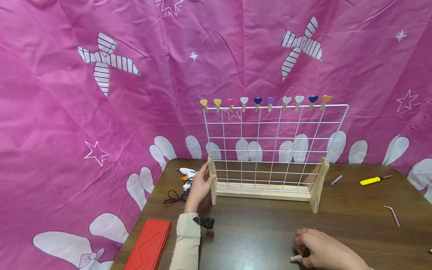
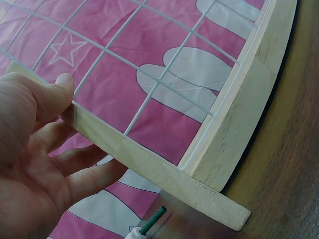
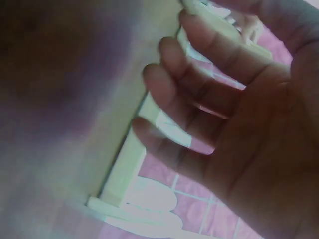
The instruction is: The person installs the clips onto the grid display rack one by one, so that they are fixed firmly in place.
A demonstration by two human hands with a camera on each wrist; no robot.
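A white wire grid rack (image 1: 260,150) stands upright on the table in a wooden frame. Along its top bar sits a row of small wooden clothespins with heart tops (image 1: 258,100) in yellow, pink, white, blue, purple and orange. My left hand (image 1: 201,184) grips the rack's left wooden side piece (image 2: 129,152), thumb on the grid side and fingers behind. At the front right, low over the table, my right hand (image 1: 318,247) pinches a small wooden clothespin (image 1: 295,258) between thumb and fingertips. The right wrist view is blurred and barely shows that clothespin.
A white glue gun (image 1: 187,172) with a black cord lies behind my left hand. A red case (image 1: 148,243) is at the front left. On the right lie a bolt (image 1: 336,180), a yellow screwdriver (image 1: 370,181) and a hex key (image 1: 392,215). Pink cloth (image 1: 219,45) hangs behind.
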